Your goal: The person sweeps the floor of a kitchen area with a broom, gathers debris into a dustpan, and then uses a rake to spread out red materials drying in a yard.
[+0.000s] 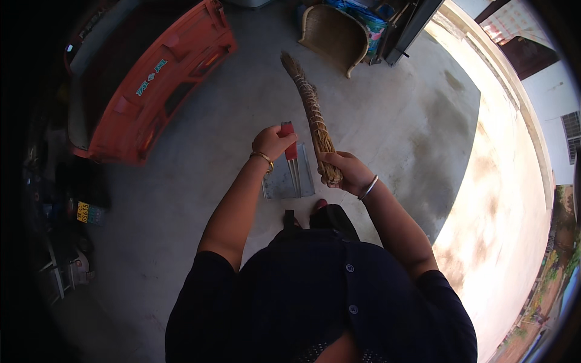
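Note:
My left hand (pixel 273 143) is closed around the red grip of a long-handled metal dustpan (pixel 272 184). Two thin metal rods run down from that grip toward the grey pan, which is low by my feet. In my right hand (pixel 352 174) is a straw hand broom (pixel 313 112), its stalks bound with string. My fingers wrap its near, thicker end, while the frayed tip points away and slightly left. Broom and dustpan are held apart, side by side in front of me.
An orange-red vehicle tailgate (pixel 163 85) stands at the far left. A woven bamboo scoop (pixel 334 37) lies at the back beside a blue bag (pixel 363 15) and a dark post (pixel 414 30). Shaded concrete floor (pixel 181 212) meets sunlit ground (pixel 496 199) at right. Dark vehicles line the left edge.

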